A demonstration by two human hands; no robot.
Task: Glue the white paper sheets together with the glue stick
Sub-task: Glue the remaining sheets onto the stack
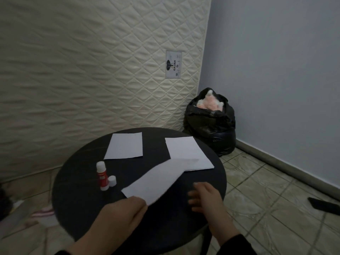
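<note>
Illumination is dim, cool and diffuse; no light source is visible. The round table (77,199) reads nearly black with little surface detail. Beyond the table, the mattress (92,70) is the brightest area, its quilting shown by soft shading. Above the table's near edge, the left hand (117,216), right hand (206,197) and held paper sheet (158,181) show motion blur. Straight edges bow toward the frame borders.

The right hand (206,197) is motion-blurred; a dark object (324,203) at 4 o'clock is cut off by the edge.
</note>
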